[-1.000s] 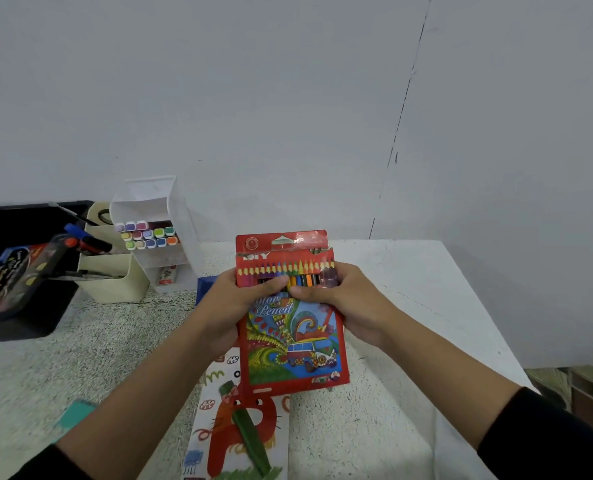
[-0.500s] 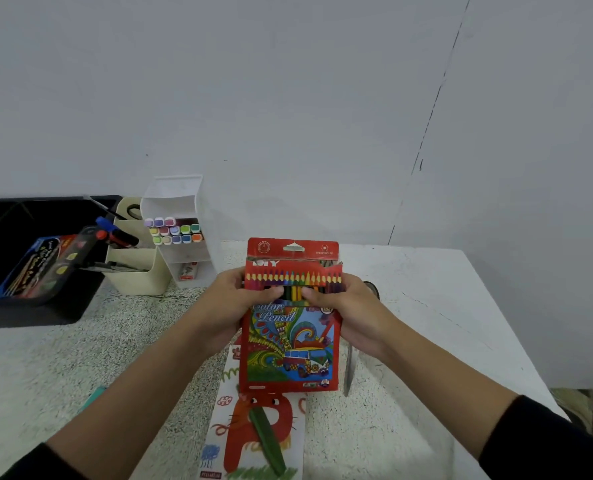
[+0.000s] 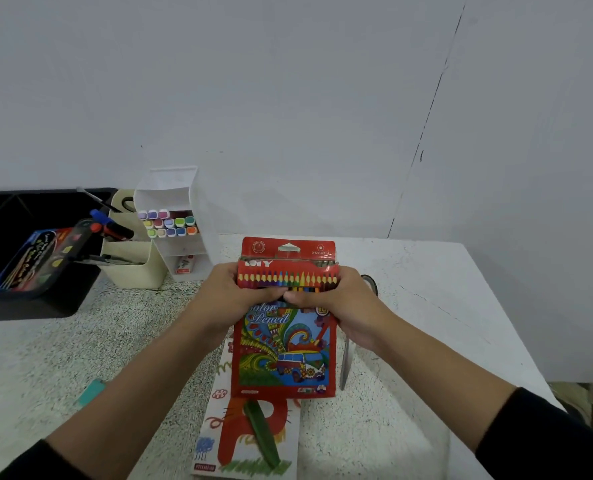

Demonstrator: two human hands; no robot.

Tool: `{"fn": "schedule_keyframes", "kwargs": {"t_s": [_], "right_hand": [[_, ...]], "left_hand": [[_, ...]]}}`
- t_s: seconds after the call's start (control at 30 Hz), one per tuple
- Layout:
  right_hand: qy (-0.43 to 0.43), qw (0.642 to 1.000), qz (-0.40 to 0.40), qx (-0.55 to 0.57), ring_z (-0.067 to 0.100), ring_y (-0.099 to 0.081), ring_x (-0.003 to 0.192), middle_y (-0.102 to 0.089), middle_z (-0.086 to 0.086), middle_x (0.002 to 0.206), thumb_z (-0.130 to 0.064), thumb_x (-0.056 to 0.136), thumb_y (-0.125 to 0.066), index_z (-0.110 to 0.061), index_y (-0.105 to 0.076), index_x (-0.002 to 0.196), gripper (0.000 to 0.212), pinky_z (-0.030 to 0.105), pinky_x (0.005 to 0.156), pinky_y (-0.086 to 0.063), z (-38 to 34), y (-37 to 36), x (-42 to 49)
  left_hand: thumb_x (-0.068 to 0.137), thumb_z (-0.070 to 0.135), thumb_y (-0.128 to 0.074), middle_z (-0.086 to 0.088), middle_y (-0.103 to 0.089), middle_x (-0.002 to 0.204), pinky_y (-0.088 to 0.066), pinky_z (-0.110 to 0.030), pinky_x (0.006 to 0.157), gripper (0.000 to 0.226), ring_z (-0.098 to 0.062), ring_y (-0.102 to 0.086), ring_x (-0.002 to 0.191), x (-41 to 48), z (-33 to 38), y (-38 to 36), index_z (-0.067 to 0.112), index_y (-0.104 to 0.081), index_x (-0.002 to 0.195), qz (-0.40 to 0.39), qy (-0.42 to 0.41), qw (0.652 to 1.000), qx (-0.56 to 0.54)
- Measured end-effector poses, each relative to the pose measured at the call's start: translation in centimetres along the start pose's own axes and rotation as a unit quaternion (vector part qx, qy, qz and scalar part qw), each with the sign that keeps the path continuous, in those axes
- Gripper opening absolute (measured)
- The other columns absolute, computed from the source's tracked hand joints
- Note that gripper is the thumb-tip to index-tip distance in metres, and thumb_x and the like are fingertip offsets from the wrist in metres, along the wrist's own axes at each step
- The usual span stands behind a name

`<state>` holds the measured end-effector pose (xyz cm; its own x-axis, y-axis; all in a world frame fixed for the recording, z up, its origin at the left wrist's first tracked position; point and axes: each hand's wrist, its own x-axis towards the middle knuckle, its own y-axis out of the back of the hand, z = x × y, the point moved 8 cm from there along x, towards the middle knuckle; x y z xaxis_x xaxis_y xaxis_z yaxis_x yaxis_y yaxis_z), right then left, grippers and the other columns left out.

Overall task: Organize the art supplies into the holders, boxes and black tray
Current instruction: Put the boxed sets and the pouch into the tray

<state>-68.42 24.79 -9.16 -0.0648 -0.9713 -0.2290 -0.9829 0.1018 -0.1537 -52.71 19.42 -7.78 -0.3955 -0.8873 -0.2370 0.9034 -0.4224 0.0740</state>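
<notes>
Head view: both hands, left hand (image 3: 232, 299) and right hand (image 3: 345, 306), pinch a flat red cardboard colour pencil box (image 3: 284, 327) at its window strip, thumbs pressed together in front, above the speckled table (image 3: 80, 358). Glossy black tray (image 3: 45, 303) sits far left, beside a cream plastic holder (image 3: 139, 268).

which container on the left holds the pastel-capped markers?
The tall white holder, beside the wall: rows of pastel caps fill its upper shelf. The cream caddy left of it holds pens; the black tray holds a flat pack.
</notes>
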Motion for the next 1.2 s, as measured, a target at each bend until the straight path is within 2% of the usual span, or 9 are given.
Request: {"fn": "schedule_keyframes", "kwargs": {"t_s": [0.13, 0.2, 0.3, 0.43, 0.57, 0.67, 0.83, 1.07, 1.2], "right_hand": [[0.005, 1.0, 0.0, 0.013, 0.03, -0.075, 0.093, -0.077, 0.012, 0.102, 0.001, 0.076, -0.082, -0.006, -0.072, 0.105, 0.032, 0.037, 0.077, -0.062, -0.3, 0.2, 0.2], [0.005, 1.0, -0.002, 0.014, 0.029, -0.075, 0.093, -0.077, 0.011, 0.102, 0.001, 0.076, -0.082, -0.006, -0.071, 0.106, 0.033, 0.037, 0.077, -0.062, -0.5, 0.2, 0.2], [0.009, 1.0, -0.009, 0.006, 0.029, -0.074, 0.096, -0.076, 0.012, 0.104, 0.001, 0.075, -0.083, -0.005, -0.07, 0.11, 0.037, 0.04, 0.083, -0.061, -0.8, 0.0, 0.4], [0.023, 0.998, -0.05, 0.04, 0.03, -0.072, 0.104, -0.073, 0.014, 0.113, -0.001, 0.081, -0.078, -0.008, -0.066, 0.117, 0.039, 0.045, 0.092, -0.058, -1.7, -0.7, 0.4], [0.06, 0.99, -0.066, 0.107, 0.033, -0.067, 0.114, -0.069, 0.017, 0.123, -0.016, 0.096, -0.063, -0.006, -0.062, 0.127, 0.032, 0.053, 0.098, -0.054, -2.7, -0.9, 0.7], [0.076, 0.994, -0.014, 0.073, 0.035, -0.069, 0.11, -0.071, 0.017, 0.117, -0.019, 0.096, -0.064, -0.004, -0.066, 0.12, 0.029, 0.053, 0.094, -0.056, -2.6, -0.7, 1.3], [0.095, 0.993, 0.029, 0.065, 0.034, -0.072, 0.1, -0.075, 0.015, 0.108, -0.02, 0.091, -0.069, -0.005, -0.069, 0.114, 0.027, 0.041, 0.08, -0.062, -2.4, -1.2, 1.7], [0.045, 0.997, -0.052, 0.036, 0.032, -0.072, 0.102, -0.074, 0.012, 0.112, -0.016, 0.087, -0.074, -0.01, -0.068, 0.119, 0.032, 0.046, 0.085, -0.06, -1.8, -4.3, 2.5], [0.052, 0.996, -0.064, -0.037, 0.027, -0.074, 0.095, -0.075, 0.008, 0.109, -0.016, 0.088, -0.074, -0.022, -0.06, 0.123, 0.038, 0.042, 0.074, -0.062, -1.5, -7.3, 3.1]], "left_hand": [[0.069, 0.012, -0.083, -0.011, -0.077, 0.105, -0.059, -0.042, 0.082, 0.046, -0.029, -0.075, 0.096, -0.1, -0.3, -0.4, 0.007, -0.069, 0.113, -0.034, 0.037, 0.998, -0.033], [0.074, 0.011, -0.081, -0.015, -0.074, 0.114, -0.057, -0.048, 0.091, 0.049, -0.033, -0.072, 0.103, -0.3, -0.6, -0.9, 0.006, -0.066, 0.121, -0.076, 0.068, 0.993, -0.06], [0.086, 0.021, -0.071, -0.014, -0.072, 0.119, -0.057, -0.051, 0.093, 0.04, -0.035, -0.07, 0.109, -0.9, -0.7, -1.6, 0.012, -0.064, 0.125, -0.114, 0.091, 0.981, -0.127], [0.092, 0.026, -0.064, -0.013, -0.074, 0.116, -0.055, -0.051, 0.091, 0.031, -0.034, -0.071, 0.106, -0.9, -0.6, -1.1, 0.015, -0.063, 0.122, -0.077, 0.068, 0.984, -0.147], [0.084, 0.023, -0.068, -0.015, -0.074, 0.114, -0.06, -0.046, 0.083, 0.039, -0.034, -0.072, 0.104, -0.6, 0.4, 0.8, 0.007, -0.063, 0.119, -0.032, 0.011, 0.986, -0.161], [0.089, 0.023, -0.063, -0.014, -0.073, 0.116, -0.061, -0.042, 0.082, 0.036, -0.032, -0.072, 0.105, -0.7, 0.6, 0.9, 0.006, -0.063, 0.121, -0.042, 0.002, 0.986, -0.161], [0.099, 0.029, -0.052, -0.015, -0.071, 0.122, -0.058, -0.046, 0.091, 0.037, -0.032, -0.069, 0.112, -0.9, 0.6, 1.8, 0.007, -0.061, 0.128, -0.054, 0.0, 0.982, -0.182], [0.102, 0.027, -0.051, -0.017, -0.072, 0.118, -0.062, -0.041, 0.079, 0.035, -0.034, -0.071, 0.106, -2.1, 0.0, 4.5, 0.006, -0.057, 0.129, -0.023, 0.009, 0.98, -0.198], [0.098, 0.027, -0.058, -0.017, -0.073, 0.115, -0.063, -0.042, 0.078, 0.03, -0.034, -0.073, 0.1, -3.1, -0.7, 7.8, 0.011, -0.061, 0.123, 0.016, 0.021, 0.982, -0.186]]}}
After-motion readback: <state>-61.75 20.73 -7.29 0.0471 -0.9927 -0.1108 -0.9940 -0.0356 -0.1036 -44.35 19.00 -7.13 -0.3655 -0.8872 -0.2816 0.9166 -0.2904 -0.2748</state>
